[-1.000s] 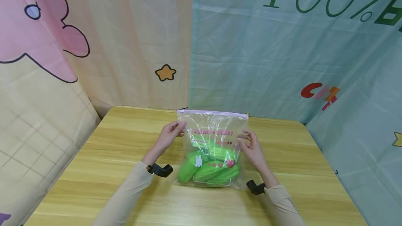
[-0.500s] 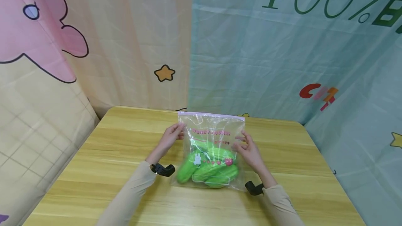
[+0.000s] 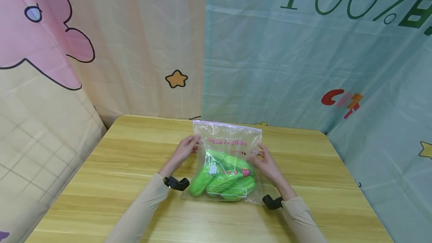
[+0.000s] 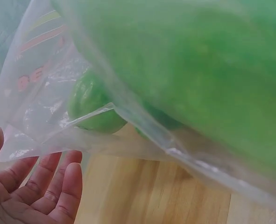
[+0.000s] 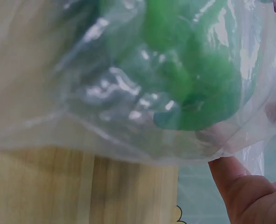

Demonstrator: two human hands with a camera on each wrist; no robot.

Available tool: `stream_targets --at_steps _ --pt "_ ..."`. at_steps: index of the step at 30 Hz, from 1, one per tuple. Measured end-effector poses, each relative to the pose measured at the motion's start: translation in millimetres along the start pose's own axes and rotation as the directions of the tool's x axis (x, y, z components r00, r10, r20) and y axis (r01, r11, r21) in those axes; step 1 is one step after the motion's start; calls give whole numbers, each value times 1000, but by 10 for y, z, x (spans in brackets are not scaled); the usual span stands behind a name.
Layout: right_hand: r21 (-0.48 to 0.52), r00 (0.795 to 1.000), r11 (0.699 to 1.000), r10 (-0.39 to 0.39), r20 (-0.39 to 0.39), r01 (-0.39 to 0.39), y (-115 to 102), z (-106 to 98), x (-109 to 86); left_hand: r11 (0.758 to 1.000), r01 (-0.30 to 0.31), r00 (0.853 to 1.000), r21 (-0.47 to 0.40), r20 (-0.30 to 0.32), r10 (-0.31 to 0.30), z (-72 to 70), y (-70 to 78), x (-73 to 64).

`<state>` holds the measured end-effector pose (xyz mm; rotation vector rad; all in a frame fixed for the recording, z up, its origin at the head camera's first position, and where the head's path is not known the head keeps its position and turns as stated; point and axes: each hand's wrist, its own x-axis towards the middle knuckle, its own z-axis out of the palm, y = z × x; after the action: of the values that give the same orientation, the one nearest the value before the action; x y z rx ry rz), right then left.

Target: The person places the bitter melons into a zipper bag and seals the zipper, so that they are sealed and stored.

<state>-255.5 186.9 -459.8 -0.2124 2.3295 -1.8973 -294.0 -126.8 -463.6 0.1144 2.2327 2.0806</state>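
A clear plastic zip bag (image 3: 221,131) with a lilac strip (image 3: 233,125) along its top lies in the middle of the table. Pink lettering, hearts and a white rabbit are printed on it. Several plump, long green vegetables (image 3: 224,179), shaped like cucumbers, fill its lower part. My left hand (image 3: 180,153) pinches the bag's left side below the strip; in the left wrist view its thumb and fingers (image 4: 46,184) are at the film's edge. On the opposite side my right hand (image 3: 268,164) pinches the film, with a finger (image 5: 229,172) behind it in the right wrist view.
The wooden table (image 3: 101,183) reaches to a printed curtain (image 3: 263,70) behind and at both sides. A black wrist camera (image 3: 177,183) sits by the left wrist, another black camera (image 3: 272,202) by the right.
The right hand has moved left and inward with the bag's side, so the bag's top looks narrower and its right corner lower. The left hand has shifted slightly right. The vegetables inside have settled a little.
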Motion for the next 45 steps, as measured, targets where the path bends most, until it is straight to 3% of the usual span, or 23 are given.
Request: stream_targets --at_steps 15,22,35,38,43,45 --pt "-32 996 996 84 27 -83 34 -27 21 999 17 1000 29 15 -17 12 -78 -4" --pt "-15 991 992 129 40 -129 69 -25 35 998 58 998 23 36 -59 19 -103 -22" --pt "13 991 992 122 51 -123 133 -64 29 996 87 995 -28 49 -85 -12 -104 -70" --pt "10 992 993 118 53 -118 137 -71 33 996 78 994 -32 81 -75 -26 -6 -137" --pt "1 990 992 127 53 -128 129 -62 33 997 75 992 -15 98 -73 -21 -12 -140" --pt "-2 991 992 127 53 -127 121 -62 26 997 73 993 -7 89 -72 -22 -94 -101"
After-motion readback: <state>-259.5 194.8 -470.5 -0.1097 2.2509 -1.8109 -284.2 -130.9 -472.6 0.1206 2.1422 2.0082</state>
